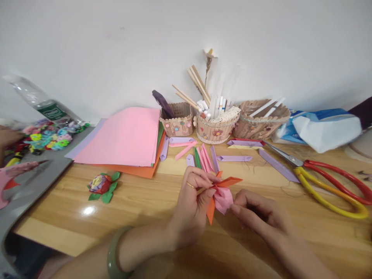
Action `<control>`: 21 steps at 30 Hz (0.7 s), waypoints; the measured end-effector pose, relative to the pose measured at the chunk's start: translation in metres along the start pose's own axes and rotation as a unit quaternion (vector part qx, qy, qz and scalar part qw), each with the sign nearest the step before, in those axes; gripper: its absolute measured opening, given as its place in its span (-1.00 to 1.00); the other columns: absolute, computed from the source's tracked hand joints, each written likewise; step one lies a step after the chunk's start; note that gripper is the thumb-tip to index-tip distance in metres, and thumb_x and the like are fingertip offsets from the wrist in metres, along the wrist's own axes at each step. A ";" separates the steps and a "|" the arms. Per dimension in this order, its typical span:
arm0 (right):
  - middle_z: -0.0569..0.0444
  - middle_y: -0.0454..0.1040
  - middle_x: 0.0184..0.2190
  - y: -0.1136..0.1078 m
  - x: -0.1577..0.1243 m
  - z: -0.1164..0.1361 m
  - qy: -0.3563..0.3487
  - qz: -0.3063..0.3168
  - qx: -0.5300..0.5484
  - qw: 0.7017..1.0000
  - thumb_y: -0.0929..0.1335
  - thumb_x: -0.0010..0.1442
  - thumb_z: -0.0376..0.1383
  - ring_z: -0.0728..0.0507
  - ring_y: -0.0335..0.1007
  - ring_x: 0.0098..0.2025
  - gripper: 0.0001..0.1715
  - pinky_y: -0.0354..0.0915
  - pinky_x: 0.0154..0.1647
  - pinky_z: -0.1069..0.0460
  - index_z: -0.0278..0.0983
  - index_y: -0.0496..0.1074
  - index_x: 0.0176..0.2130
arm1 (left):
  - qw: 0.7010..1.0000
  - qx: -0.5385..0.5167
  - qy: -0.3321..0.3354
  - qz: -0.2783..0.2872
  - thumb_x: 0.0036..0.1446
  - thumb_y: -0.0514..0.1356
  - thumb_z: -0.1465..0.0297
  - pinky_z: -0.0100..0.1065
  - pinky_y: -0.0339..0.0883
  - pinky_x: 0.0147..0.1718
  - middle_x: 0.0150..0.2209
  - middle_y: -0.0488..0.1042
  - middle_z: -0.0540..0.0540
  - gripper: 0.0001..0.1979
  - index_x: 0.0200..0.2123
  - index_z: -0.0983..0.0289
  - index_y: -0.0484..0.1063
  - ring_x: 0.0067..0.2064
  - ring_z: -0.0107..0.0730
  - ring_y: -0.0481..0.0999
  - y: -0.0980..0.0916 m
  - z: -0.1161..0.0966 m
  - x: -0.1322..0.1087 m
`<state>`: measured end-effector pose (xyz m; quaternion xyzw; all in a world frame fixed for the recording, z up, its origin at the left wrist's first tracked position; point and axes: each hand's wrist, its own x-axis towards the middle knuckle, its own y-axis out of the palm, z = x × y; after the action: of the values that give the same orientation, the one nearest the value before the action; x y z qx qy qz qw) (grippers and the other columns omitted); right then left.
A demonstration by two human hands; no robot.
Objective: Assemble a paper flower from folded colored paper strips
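Note:
A folded paper flower point(223, 198), pink in the middle with pointed orange pieces sticking out, is held above the front of the table. My left hand point(193, 201) pinches it from the left, thumb and fingers closed on its orange and pink folds. At its right side, the thumb and index finger of my right hand point(258, 213) are pressed together on the edge of a pink petal. Behind the hands lie folded pink strips point(205, 158), a green strip point(197, 158) and purple strips point(235, 158).
A finished paper flower point(100, 184) with green leaves sits left. Stacked coloured paper point(122, 135) lies behind it. Three decorated baskets point(217, 130) line the wall. Large scissors point(305, 166) lie right, beside a tissue pack point(325, 128). Another person's hand point(8, 137) shows at far left.

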<state>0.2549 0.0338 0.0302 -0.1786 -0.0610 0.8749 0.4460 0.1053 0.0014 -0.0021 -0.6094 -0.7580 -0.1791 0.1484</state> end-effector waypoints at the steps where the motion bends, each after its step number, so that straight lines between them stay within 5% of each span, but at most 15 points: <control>1: 0.17 0.14 -0.59 0.000 0.000 -0.001 -0.004 -0.001 -0.002 1.000 0.23 0.13 -0.09 -0.01 0.03 -0.51 -0.65 0.01 -0.53 0.08 -0.25 0.24 -0.55 | 1.000 -0.008 -0.012 -0.002 0.21 0.00 0.51 -0.28 0.27 -0.14 -0.25 0.18 0.01 -0.91 -0.32 0.20 0.22 -0.13 -0.42 0.36 0.000 -0.001 0.001; 6: 0.17 0.17 -0.62 -0.003 0.001 -0.005 -0.024 0.005 -0.008 1.000 0.24 0.11 -0.11 -0.02 0.06 -0.54 -0.65 0.03 -0.55 0.08 -0.25 0.23 -0.59 | 0.982 -0.089 -0.161 0.041 0.17 0.08 0.41 -0.29 0.21 -0.11 -0.28 0.22 0.01 -0.90 -0.41 0.25 0.24 -0.15 -0.41 0.34 -0.003 -0.002 0.009; 9: 0.18 0.16 -0.66 -0.011 0.003 -0.008 -0.054 -0.104 0.004 0.993 0.27 0.09 -0.12 -0.01 0.07 -0.56 -0.64 0.03 -0.58 0.09 -0.24 0.23 -0.62 | 0.955 -0.167 -0.244 0.003 0.05 0.22 0.32 -0.40 0.20 -0.23 -0.27 0.28 0.01 -0.81 -0.45 0.26 0.25 -0.26 -0.49 0.31 -0.005 -0.001 0.016; 12: 0.12 0.41 -0.47 -0.020 0.009 -0.009 -0.081 -0.205 -0.002 0.975 0.33 0.06 -0.11 -0.06 0.28 -0.41 -0.77 0.20 -0.44 0.09 -0.21 0.42 -0.45 | 0.923 -0.213 -0.319 -0.013 -0.05 0.29 0.29 -0.45 0.18 -0.31 -0.25 0.30 0.00 -0.74 -0.48 0.29 0.26 -0.28 -0.51 0.30 -0.003 -0.002 0.019; 16: 0.08 0.51 -0.28 -0.023 0.016 -0.009 -0.090 -0.134 -0.008 0.987 0.36 0.04 -0.07 -0.12 0.40 -0.27 -0.68 0.31 -0.29 0.03 -0.14 0.49 -0.21 | 0.883 -0.247 -0.399 0.019 -0.15 0.33 0.26 -0.47 0.16 -0.42 -0.34 0.33 0.00 -0.67 -0.50 0.30 0.25 -0.39 -0.54 0.29 0.000 -0.008 0.020; 21: 0.04 0.52 -0.37 -0.020 0.018 -0.007 -0.125 -0.108 0.003 0.986 0.38 0.04 -0.12 -0.12 0.42 -0.33 -0.78 0.34 -0.34 0.02 -0.19 0.53 -0.34 | 0.865 -0.217 -0.448 0.067 -0.17 0.33 0.28 -0.45 0.19 -0.42 -0.39 0.36 0.03 -0.71 -0.51 0.31 0.30 -0.40 -0.50 0.32 -0.002 -0.010 0.021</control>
<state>0.2633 0.0600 0.0241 -0.0587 -0.1329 0.8371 0.5274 0.0989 0.0146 0.0153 -0.6903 -0.6421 -0.0370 -0.3315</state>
